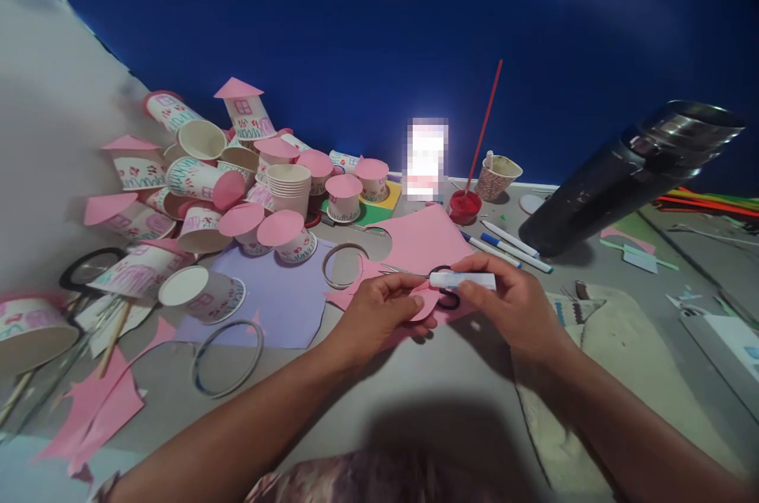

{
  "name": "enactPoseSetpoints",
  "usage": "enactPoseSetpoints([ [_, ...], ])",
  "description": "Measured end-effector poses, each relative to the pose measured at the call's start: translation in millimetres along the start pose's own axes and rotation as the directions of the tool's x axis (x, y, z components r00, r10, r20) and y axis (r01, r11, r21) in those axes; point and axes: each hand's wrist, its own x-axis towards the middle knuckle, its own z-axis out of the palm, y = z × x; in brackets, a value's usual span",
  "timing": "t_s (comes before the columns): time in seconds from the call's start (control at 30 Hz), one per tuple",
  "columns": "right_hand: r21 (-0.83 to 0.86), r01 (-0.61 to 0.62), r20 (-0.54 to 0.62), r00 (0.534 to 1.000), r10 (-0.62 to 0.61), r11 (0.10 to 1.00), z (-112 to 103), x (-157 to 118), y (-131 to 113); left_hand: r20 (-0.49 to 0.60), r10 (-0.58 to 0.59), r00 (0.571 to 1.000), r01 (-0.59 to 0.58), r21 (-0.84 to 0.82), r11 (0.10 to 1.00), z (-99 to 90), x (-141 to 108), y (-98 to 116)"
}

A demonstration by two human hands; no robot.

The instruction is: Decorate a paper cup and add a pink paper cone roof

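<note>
At mid-frame, the right hand (pixel 515 305) gripped a glue stick (pixel 462 280) lying crosswise, tip toward the left hand (pixel 379 305), which pinched a pink paper circle (pixel 424 304) just beside it.

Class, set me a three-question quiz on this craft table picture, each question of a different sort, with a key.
1. True or false: the right hand holds a white glue stick.
2. What colour is the paper piece in the left hand?
3. The stack of plain cups stands: A) among the decorated cups, B) beside the black flask, C) on the cloth.

Key: 1 true; 2 pink; 3 A.
</note>
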Motion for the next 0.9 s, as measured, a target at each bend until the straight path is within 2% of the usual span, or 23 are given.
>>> enactPoseSetpoints([
  [0.07, -0.177, 0.201, -0.022, 0.978, -0.208, 0.964, 1, -3, -2, -0.007, 0.009, 1.000, -0.009, 0.005, 1.000, 0.4, 1, 1],
  [0.13, -0.286, 0.375, -0.001, 0.920, -0.391, 0.882, 1, -6, -1, -0.016, 0.013, 1.000, -0.012, 0.012, 1.000, 0.6, 2, 0],
  [0.27, -0.357, 0.566, 0.085, 0.812, -0.577, 0.744, 4, -8, 4, -0.029, 0.015, 0.999, -0.014, 0.012, 1.000, 0.6, 2, -2],
  [0.37, -0.393, 0.613, 0.110, 0.772, -0.626, 0.686, 6, -9, 7, -0.018, 0.057, 0.998, -0.056, 0.059, 0.997, -0.3, 1, -3],
  [0.5, -0.444, 0.644, 0.144, 0.738, -0.660, 0.623, 6, -8, 9, 0.006, 0.212, 0.977, -0.207, 0.248, 0.946, -4.5, -1, -2],
  [0.63, -0.495, 0.686, 0.202, 0.688, -0.697, 0.534, 6, -11, 10, 0.022, 0.273, 0.962, -0.265, 0.335, 0.904, -8.1, -1, -1],
  [0.9, -0.527, 0.657, 0.114, 0.683, -0.721, 0.539, 7, -12, 7, -0.013, 0.341, 0.940, -0.315, 0.350, 0.882, -6.7, -5, 2],
])
